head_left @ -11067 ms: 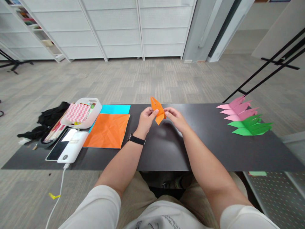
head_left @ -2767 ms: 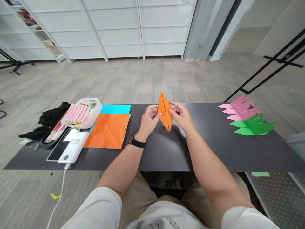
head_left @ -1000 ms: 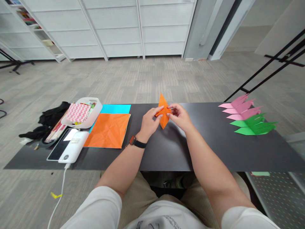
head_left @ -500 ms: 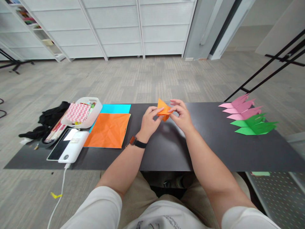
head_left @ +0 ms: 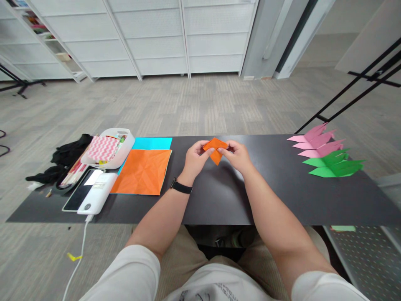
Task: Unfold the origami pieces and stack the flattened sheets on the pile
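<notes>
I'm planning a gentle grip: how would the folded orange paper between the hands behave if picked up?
The orange paper is probably light, being a small paper piece held by the fingers of the left hand and right hand. Its folds likely make it stiffer than a flat sheet. Its pointed tip might crease if pushed.

Orange folded paper, pink-and-white zigzag pouch, 2 green cranes
</notes>
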`<state>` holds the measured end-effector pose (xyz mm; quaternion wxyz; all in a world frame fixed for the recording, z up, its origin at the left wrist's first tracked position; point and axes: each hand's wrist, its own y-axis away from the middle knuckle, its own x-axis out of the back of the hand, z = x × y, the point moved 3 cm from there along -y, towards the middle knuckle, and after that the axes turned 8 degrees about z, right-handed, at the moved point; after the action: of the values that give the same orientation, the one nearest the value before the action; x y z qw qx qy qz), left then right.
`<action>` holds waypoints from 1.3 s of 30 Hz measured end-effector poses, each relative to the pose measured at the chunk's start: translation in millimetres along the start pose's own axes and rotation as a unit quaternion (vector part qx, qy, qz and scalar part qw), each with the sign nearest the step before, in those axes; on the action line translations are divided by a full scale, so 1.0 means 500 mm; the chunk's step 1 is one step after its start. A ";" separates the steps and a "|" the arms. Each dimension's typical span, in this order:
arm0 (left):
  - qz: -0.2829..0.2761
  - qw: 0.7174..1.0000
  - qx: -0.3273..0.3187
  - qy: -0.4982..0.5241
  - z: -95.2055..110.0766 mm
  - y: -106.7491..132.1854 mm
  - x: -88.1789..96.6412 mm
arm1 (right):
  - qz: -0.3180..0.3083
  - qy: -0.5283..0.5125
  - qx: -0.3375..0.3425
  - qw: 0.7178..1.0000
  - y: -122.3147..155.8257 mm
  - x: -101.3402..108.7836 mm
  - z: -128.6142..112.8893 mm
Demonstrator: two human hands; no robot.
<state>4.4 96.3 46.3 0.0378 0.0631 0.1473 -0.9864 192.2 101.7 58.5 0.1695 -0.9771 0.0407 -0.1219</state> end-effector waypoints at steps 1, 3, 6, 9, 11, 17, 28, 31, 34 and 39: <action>0.002 1.000 0.012 0.007 -0.005 -0.002 0.000 | -0.002 -0.005 -0.006 1.000 0.000 -0.002 0.002; 0.013 1.000 0.027 0.008 -0.011 -0.005 0.003 | -0.025 -0.026 -0.027 0.999 0.001 -0.008 0.009; 0.060 0.997 0.028 0.027 -0.014 -0.010 0.010 | -0.073 -0.012 -0.049 0.996 0.005 -0.020 0.022; 0.059 0.996 0.040 0.057 -0.016 -0.010 0.008 | -0.061 0.024 -0.055 0.996 0.005 -0.020 0.031; 0.017 0.996 0.065 0.060 -0.020 -0.007 0.000 | -0.030 0.012 -0.060 0.998 0.002 -0.017 0.034; -0.004 0.995 0.088 0.044 -0.033 -0.006 -0.005 | -0.051 -0.074 -0.094 0.992 -0.002 -0.025 0.042; 0.032 0.997 0.067 0.020 -0.054 0.006 -0.014 | 0.039 0.132 0.088 0.987 0.010 -0.010 0.004; 0.015 0.998 0.065 0.012 -0.048 0.009 -0.018 | -0.011 0.123 0.135 0.983 0.017 -0.020 -0.006; 0.017 0.997 0.073 0.032 -0.041 0.007 -0.017 | -0.036 0.100 0.149 0.983 0.021 -0.026 -0.010; 0.009 0.993 0.087 0.076 -0.029 0.005 -0.015 | -0.036 0.050 0.127 0.990 0.016 -0.020 -0.015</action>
<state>13.8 98.5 33.0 0.0299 0.1419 0.0623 -0.9875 180.4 92.9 60.6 0.2854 -0.9413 -0.0017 -0.1803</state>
